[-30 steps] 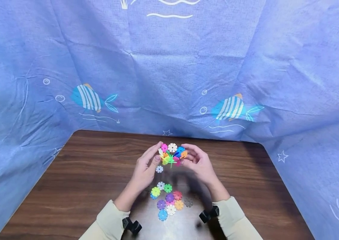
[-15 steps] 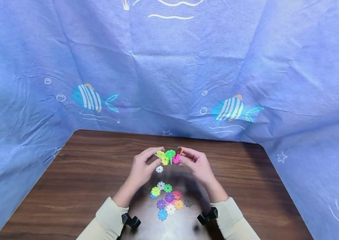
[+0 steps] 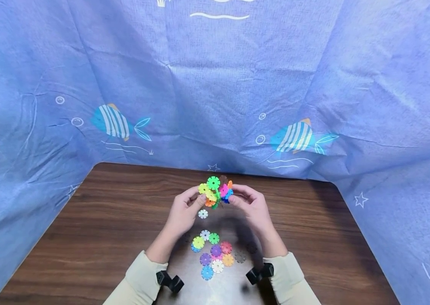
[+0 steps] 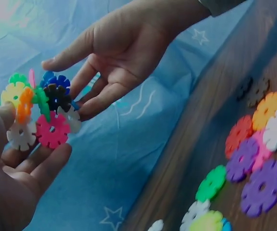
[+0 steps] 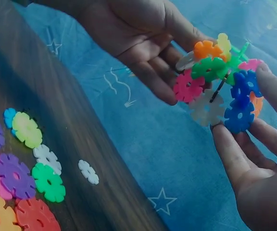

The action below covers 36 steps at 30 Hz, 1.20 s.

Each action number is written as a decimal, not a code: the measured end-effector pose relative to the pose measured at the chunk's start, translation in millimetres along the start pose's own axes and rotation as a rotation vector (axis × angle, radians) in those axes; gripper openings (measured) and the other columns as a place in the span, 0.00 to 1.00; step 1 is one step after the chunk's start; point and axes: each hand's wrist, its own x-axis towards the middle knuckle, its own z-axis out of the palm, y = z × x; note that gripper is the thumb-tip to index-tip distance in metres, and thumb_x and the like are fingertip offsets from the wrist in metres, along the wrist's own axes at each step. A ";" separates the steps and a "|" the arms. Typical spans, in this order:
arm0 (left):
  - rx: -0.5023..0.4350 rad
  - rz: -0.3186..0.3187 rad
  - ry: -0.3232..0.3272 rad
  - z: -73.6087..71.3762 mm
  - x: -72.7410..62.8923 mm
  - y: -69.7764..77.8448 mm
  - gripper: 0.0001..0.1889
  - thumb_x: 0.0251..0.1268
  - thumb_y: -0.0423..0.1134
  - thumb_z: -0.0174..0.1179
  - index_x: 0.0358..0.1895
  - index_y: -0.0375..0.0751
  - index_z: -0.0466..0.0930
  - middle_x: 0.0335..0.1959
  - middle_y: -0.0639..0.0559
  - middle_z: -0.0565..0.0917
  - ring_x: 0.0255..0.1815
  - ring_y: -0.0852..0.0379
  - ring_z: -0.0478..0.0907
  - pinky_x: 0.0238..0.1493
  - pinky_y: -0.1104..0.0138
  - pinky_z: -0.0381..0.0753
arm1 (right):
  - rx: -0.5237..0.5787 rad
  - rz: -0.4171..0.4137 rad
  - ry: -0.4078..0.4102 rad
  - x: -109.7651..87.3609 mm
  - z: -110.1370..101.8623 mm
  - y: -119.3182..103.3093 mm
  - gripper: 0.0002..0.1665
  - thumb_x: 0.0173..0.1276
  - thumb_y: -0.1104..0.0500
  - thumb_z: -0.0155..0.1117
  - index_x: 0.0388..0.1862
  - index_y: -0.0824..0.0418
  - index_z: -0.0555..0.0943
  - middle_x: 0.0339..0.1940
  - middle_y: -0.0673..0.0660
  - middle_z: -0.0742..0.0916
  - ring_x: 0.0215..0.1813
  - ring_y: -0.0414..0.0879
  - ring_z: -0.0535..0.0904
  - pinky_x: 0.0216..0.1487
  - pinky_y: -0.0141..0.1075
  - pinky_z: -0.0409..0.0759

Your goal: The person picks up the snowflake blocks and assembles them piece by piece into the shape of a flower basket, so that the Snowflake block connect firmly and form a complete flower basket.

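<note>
Above the far half of the table, both hands hold a cluster of interlocked, notched plastic snowflake discs [image 3: 213, 183] in several colours. My left hand [image 3: 181, 214] pinches its left side, the thumb near the yellow and orange discs and the fingers beneath a white and a pink disc [image 4: 53, 130]. The right hand [image 3: 254, 212] holds the other side between thumb and fingers, at the blue discs [image 5: 239, 116]. A green disc stands uppermost in the head view. Part of the cluster's far side is hidden there.
Loose snowflake discs lie on the wooden table [image 3: 123, 237] below the hands, among them a purple one [image 3: 205, 259], an orange one [image 3: 228, 259] and a green one [image 3: 213, 238]. A single white disc [image 3: 202, 214] lies apart. A blue fish-patterned cloth [image 3: 215, 106] hangs behind the table.
Both hands have turned the cluster: the white and pink discs at its top have gone from view, and a green disc now stands there. The loose discs lie as before.
</note>
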 end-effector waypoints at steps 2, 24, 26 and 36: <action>-0.077 -0.063 -0.013 2.3 0.0 0.3 0.17 0.77 0.31 0.57 0.64 0.30 0.77 0.40 0.33 0.86 0.38 0.65 0.83 0.43 0.66 0.88 | 0.017 0.030 0.013 -0.4 0.7 -0.3 0.25 0.70 0.68 0.69 0.62 0.77 0.77 0.48 0.54 0.90 0.49 0.42 0.88 0.51 0.37 0.88; -0.266 -0.509 -0.035 4.0 -2.2 -7.8 0.27 0.74 0.41 0.62 0.73 0.38 0.71 0.55 0.36 0.86 0.49 0.50 0.87 0.54 0.50 0.87 | 0.025 0.283 0.092 0.5 5.2 13.9 0.23 0.72 0.63 0.68 0.62 0.72 0.78 0.42 0.53 0.88 0.40 0.45 0.88 0.42 0.49 0.90; -0.297 -0.542 -0.026 3.5 -2.4 -8.8 0.28 0.74 0.40 0.62 0.73 0.38 0.70 0.56 0.37 0.86 0.47 0.51 0.87 0.52 0.50 0.88 | 0.014 0.300 0.091 0.3 5.9 14.7 0.21 0.72 0.63 0.68 0.61 0.70 0.79 0.42 0.54 0.88 0.39 0.46 0.88 0.42 0.49 0.90; -0.437 -0.618 -0.044 3.3 -3.1 -10.6 0.29 0.74 0.36 0.57 0.76 0.41 0.65 0.52 0.43 0.81 0.43 0.55 0.84 0.49 0.49 0.88 | -0.070 0.344 0.039 -1.0 1.9 13.7 0.22 0.77 0.54 0.64 0.62 0.67 0.80 0.47 0.60 0.87 0.39 0.50 0.87 0.39 0.47 0.90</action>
